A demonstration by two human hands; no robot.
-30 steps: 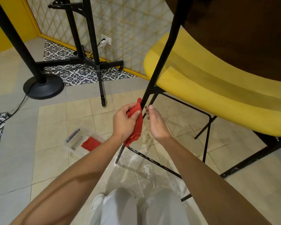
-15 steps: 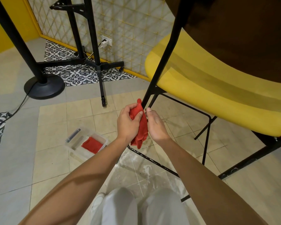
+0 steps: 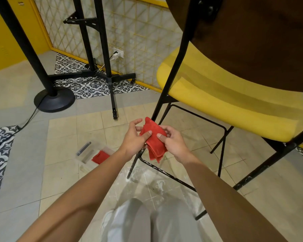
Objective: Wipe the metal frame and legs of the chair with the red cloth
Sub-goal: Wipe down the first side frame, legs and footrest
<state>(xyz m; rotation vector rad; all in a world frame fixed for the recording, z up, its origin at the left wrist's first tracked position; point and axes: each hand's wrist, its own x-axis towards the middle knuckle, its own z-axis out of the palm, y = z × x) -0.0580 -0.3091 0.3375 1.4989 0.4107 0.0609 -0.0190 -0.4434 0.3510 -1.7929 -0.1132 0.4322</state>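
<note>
**Cloth held in 2 hands at the chair leg**

The red cloth (image 3: 153, 139) hangs folded between both hands, just in front of the black front leg (image 3: 171, 72) of the chair (image 3: 226, 96), below seat height. The left hand (image 3: 132, 139) pinches its left edge, thumb pressed on the near face, the other fingers (image 3: 134, 123) partly spread behind the top. The right hand (image 3: 174, 143) pinches the right edge, thumb on the front and fingers curled round the back. The cloth covers that stretch of the leg, so I cannot tell whether they touch.

A thin rail (image 3: 166, 172), scuffed white, runs from low on the leg toward the right. The floor (image 3: 59, 172) under it shows pale smears. Left of the hands, a clear box (image 3: 87, 155) lies on the tiles with red fabric (image 3: 100, 157) inside. A black stand (image 3: 54, 100) is well apart at the far left. A dark tabletop (image 3: 252, 41) overhangs the yellow seat.
</note>
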